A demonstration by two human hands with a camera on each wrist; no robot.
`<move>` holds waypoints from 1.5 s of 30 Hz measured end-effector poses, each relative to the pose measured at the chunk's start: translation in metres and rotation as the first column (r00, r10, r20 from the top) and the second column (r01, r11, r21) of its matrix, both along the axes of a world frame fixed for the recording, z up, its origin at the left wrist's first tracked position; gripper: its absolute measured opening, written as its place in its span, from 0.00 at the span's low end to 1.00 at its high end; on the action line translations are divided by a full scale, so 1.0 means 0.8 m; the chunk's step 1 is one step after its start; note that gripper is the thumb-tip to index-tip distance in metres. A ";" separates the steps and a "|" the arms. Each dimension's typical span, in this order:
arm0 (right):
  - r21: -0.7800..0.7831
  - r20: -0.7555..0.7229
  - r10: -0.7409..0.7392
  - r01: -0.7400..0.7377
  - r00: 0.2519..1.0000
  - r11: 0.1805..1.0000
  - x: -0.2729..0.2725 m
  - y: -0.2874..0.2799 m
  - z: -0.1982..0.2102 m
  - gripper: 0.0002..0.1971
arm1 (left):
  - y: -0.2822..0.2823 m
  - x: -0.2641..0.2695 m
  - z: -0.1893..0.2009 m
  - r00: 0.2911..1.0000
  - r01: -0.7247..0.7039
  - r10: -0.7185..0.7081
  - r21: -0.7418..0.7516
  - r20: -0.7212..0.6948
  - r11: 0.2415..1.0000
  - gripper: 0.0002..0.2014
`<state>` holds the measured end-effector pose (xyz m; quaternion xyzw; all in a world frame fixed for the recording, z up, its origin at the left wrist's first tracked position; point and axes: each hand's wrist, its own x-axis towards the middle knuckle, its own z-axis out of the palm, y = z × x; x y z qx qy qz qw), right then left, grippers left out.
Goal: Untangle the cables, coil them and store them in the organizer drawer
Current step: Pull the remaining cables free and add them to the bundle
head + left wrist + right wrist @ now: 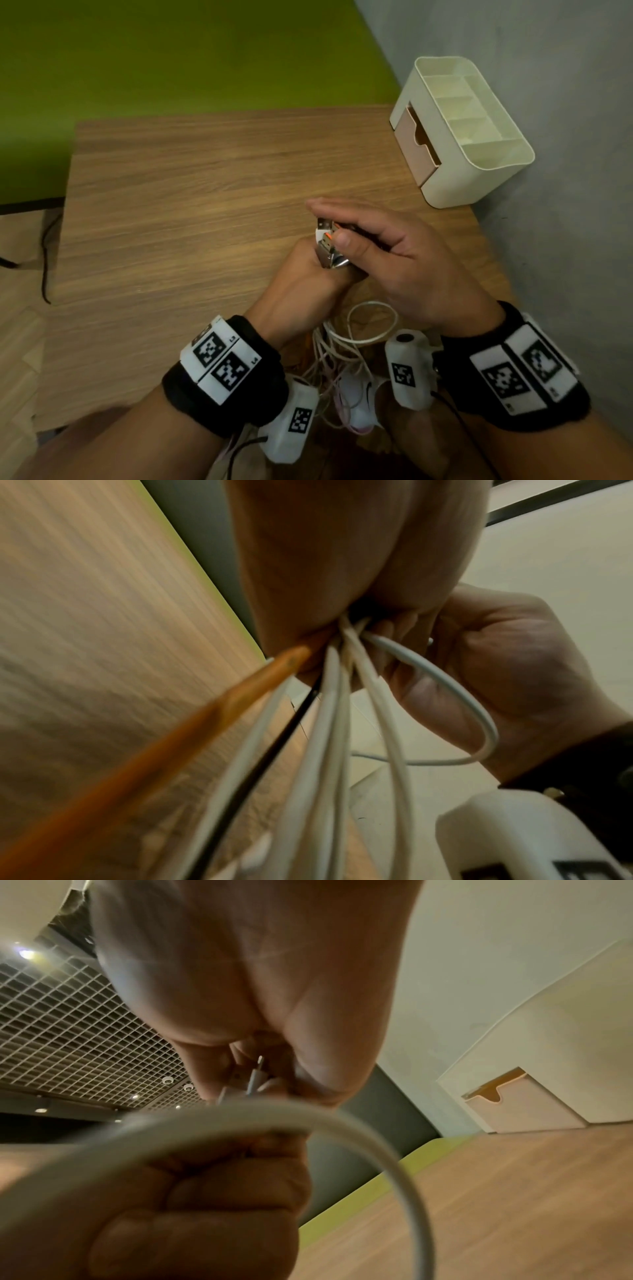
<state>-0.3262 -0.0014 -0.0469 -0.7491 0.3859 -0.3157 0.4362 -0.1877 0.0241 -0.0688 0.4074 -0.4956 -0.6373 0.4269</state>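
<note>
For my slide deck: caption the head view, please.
Left hand grips bundled cables while right hand sorts USB plugs; organizer waits.

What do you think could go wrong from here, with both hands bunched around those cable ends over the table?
1. The left hand grips the whole cable bundle in one fist; pulling a plug with the right hand may tighten the tangle rather than free it.
2. The loose loops hang off the table edge near the wrist cameras and could snag.
3. The organizer drawer looks barely open, so storing will need a free hand.
</note>
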 end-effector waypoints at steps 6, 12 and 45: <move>0.208 0.421 -0.021 -0.074 0.907 0.975 -0.020 -0.006 0.010 0.24 | -0.007 0.009 -0.004 0.966 -0.021 0.053 0.128 -0.253 0.992 0.09; 0.186 0.411 -0.050 -0.030 0.910 0.982 -0.009 -0.005 0.007 0.20 | -0.009 0.016 -0.005 0.970 0.021 -0.004 0.066 -0.245 0.998 0.06; -0.129 0.086 0.065 -0.054 0.994 0.990 -0.003 -0.009 0.003 0.15 | -0.011 0.017 -0.003 0.999 0.034 -0.035 -0.030 -0.031 0.999 0.13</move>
